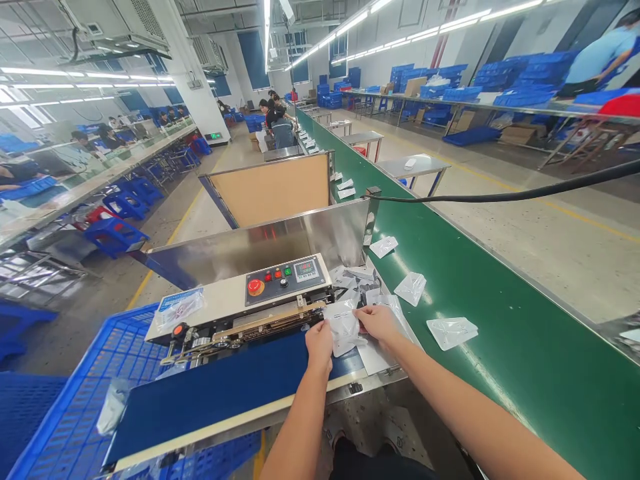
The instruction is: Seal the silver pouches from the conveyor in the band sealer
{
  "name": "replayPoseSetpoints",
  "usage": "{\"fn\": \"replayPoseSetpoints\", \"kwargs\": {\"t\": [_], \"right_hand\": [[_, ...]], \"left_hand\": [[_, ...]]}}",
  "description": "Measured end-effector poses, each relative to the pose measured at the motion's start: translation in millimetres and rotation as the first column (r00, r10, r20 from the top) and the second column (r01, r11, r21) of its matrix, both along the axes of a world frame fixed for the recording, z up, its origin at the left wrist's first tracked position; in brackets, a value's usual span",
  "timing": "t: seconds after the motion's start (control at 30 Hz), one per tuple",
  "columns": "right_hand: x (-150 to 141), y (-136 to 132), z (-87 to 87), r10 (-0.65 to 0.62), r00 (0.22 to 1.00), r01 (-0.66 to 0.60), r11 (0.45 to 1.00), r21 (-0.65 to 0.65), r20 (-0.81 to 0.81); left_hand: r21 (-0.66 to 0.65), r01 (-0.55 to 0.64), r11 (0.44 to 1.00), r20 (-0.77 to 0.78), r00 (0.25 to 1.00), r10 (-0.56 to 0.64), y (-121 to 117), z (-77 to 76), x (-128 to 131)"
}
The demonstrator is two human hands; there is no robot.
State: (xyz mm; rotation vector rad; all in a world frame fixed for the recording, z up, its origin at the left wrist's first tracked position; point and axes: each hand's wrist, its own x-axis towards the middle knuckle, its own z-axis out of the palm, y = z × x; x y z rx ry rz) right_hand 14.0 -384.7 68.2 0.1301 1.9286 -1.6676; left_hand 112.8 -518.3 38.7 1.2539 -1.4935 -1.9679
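Note:
Between my two hands is a white plastic pouch (343, 331), held upright at the right end of a band sealing machine (235, 307). My left hand (320, 343) is closed on the pouch's left edge. The fingers of my right hand (377, 321) pinch its upper right edge. Under and left of my left hand runs the machine's dark blue belt (215, 387). Behind my right hand lies a heap of white and grey pouches (357, 279), partly hidden by the held one. The pouch's contents cannot be made out.
On my right a long green conveyor belt (480, 287) carries several white pouches (453, 333). A blue crate (100, 353) sits at the machine's left end, with a pouch (113, 407) at the belt's end. A metal panel (270, 240) stands behind. A black cable (500, 197) crosses the conveyor.

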Motion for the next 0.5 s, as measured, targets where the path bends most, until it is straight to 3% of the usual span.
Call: {"fn": "replayPoseSetpoints", "kwargs": {"t": [0.3,0.4,0.5], "right_hand": [[35.3,-51.9,2.4,0.178,0.981,-0.173,0.983,-0.067,0.078],[27.2,-30.8,3.8,0.180,0.983,-0.176,0.981,-0.085,0.039],[-4.5,32.1,-7.1,0.011,0.996,-0.014,0.999,-0.034,-0.084]], "left_hand": [[-0.054,-0.184,0.981,0.011,0.983,0.185,-52.9,-7.6,54.2],[-0.101,-0.226,0.969,0.031,0.973,0.230,-70.3,-3.1,75.2],[-0.179,-0.303,0.936,0.036,0.949,0.314,-81.7,4.9,104.1]]}}
